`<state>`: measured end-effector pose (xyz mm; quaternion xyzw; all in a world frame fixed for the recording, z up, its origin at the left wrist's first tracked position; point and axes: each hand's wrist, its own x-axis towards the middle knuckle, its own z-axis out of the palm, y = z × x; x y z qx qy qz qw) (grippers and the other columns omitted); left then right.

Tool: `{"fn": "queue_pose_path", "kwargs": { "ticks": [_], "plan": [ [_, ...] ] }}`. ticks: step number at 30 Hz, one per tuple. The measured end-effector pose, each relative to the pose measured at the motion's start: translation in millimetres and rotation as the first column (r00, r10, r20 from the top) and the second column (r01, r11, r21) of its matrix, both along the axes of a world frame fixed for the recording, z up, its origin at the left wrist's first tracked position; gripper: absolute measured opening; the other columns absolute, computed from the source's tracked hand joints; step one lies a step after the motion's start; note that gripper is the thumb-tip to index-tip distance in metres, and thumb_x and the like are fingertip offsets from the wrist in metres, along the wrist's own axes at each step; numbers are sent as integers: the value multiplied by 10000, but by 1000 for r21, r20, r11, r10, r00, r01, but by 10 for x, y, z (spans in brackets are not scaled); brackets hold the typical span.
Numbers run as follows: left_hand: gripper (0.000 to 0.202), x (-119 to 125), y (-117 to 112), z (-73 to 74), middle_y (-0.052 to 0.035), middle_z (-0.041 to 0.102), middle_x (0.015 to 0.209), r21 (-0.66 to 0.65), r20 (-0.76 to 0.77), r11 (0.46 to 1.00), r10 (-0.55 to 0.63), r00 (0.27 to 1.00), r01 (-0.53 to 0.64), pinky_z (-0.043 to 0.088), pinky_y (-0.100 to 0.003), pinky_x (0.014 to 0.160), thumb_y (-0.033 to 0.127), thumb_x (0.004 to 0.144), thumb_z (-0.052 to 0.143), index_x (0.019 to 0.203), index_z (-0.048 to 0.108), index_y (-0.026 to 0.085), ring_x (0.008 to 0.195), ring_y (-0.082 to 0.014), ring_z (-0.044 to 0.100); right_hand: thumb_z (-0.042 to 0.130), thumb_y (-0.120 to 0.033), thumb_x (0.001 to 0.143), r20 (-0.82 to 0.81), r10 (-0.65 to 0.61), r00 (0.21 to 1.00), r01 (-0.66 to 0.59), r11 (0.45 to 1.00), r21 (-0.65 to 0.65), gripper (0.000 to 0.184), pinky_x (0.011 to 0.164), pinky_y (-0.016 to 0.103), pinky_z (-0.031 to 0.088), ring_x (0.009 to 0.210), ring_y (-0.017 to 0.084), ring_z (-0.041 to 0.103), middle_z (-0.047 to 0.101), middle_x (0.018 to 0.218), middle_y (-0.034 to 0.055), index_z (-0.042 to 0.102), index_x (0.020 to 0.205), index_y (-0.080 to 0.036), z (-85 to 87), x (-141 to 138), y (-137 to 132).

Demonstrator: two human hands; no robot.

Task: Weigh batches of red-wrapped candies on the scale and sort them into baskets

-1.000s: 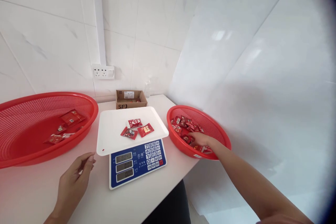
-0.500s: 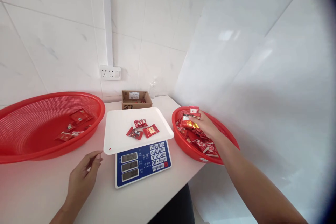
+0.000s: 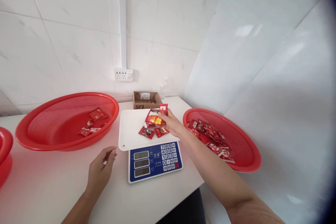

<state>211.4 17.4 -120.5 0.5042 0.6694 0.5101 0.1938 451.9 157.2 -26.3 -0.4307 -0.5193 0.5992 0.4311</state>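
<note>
At the left edge, part of a red rim (image 3: pixel 5 143) is cut off by the frame. Beside it, on the white tabletop (image 3: pixel 123 204), a large red mesh basket (image 3: pixel 52 125) is seen, with a few red packets (image 3: pixel 97 114) gathered toward its right side. On the tiled wall behind, a white socket (image 3: pixel 124 75) is mounted at the foot of a vertical strip. The left hand (image 3: pixel 100 168) is held near the scale's front left corner, its fingers loosely curled toward the thumb; whether the fingertips meet cannot be told. By the white tray (image 3: pixel 131 124) of the scale, a blue panel (image 3: pixel 155 162) with three display windows and a keypad is partly overhung. Over the tray, a bunch of red packets (image 3: pixel 154 119), one printed in gold, is pinched between the thumb and fingers of the right hand (image 3: pixel 173 125); whether the tray is touched by the bunch cannot be told. Just in front, two more packets (image 3: pixel 146 132) are laid on the tray. Behind it, a cardboard box (image 3: pixel 147 105) and a clear bottle (image 3: pixel 163 89) are placed near the wall. At the right, another red basket (image 3: pixel 256 157) is partly filled with red packets (image 3: pixel 210 131), its front partly covered by the right forearm.
</note>
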Motion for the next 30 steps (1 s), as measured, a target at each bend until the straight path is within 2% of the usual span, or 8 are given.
{"fn": "queue_pose_path", "kwargs": {
  "ticks": [5, 11, 14, 18, 22, 24, 27, 30],
  "plan": [
    [387, 13, -6, 7, -30, 686, 738, 27, 7, 999, -17, 1000, 16, 533, -256, 597, 546, 766, 484, 876, 627, 204, 652, -166, 658, 610, -217, 790, -27, -10, 1000, 9, 1000, -16, 327, 775, 346, 584, 926, 148, 640, 551, 1127, 24, 374, 1013, -258, -6, -264, -60],
    [396, 8, -17, -4, -30, 682, 750, 6, -9, 999, -35, 999, 35, 525, -253, 588, 547, 779, 472, 894, 627, 201, 653, -163, 652, 628, -366, 782, 150, -34, 988, 19, 994, 104, 451, 689, 367, 589, 809, 161, 659, 582, 1059, 29, 346, 1121, -272, -44, -410, -86],
    [400, 11, -15, -2, -31, 679, 746, 17, -13, 1000, -25, 1000, 26, 525, -257, 595, 546, 780, 473, 897, 626, 196, 638, -159, 644, 521, -423, 840, 310, -123, 943, 39, 964, 263, 444, 736, 396, 568, 858, 188, 655, 587, 1097, 56, 332, 1212, -270, -55, -321, -66],
    [384, 24, -10, 2, -33, 677, 747, 37, -1, 999, -36, 999, 36, 525, -252, 591, 529, 785, 477, 896, 627, 193, 652, -160, 646, 524, -325, 823, 440, -319, 840, 82, 875, 476, 450, 929, 411, 466, 1037, 206, 594, 579, 1168, 78, 372, 1236, -235, -143, -100, -19],
    [363, 40, -17, 0, -33, 682, 754, 36, -5, 998, -54, 999, 54, 524, -248, 575, 512, 793, 477, 889, 630, 198, 659, -162, 645, 604, -191, 707, 509, -241, 827, -24, 888, 459, 629, 935, 377, 456, 1049, 187, 578, 536, 1234, 82, 357, 1284, -233, -304, 20, 12],
    [360, 46, -22, -7, -36, 685, 769, 37, 2, 998, -59, 998, 59, 527, -249, 577, 510, 793, 478, 888, 630, 198, 668, -163, 646, 636, -176, 672, 520, -189, 833, -108, 866, 488, 686, 984, 374, 415, 1122, 191, 537, 507, 1273, 82, 362, 1298, -236, -353, 8, 18],
    [363, 44, -24, -25, -38, 682, 778, 44, 13, 997, -64, 998, 63, 537, -258, 599, 514, 793, 480, 891, 628, 197, 683, -165, 646, 653, -164, 656, 534, -132, 835, -196, 835, 513, 704, 1020, 375, 373, 1172, 195, 495, 486, 1289, 73, 378, 1299, -243, -354, -64, 34],
    [366, 31, -18, -43, -37, 678, 768, 52, 13, 997, -64, 998, 64, 544, -267, 611, 516, 798, 477, 896, 627, 196, 688, -168, 645, 641, -132, 650, 557, -113, 823, -218, 843, 492, 711, 1000, 372, 385, 1141, 194, 512, 494, 1276, 76, 374, 1301, -234, -319, -120, 67]
  ]
}}
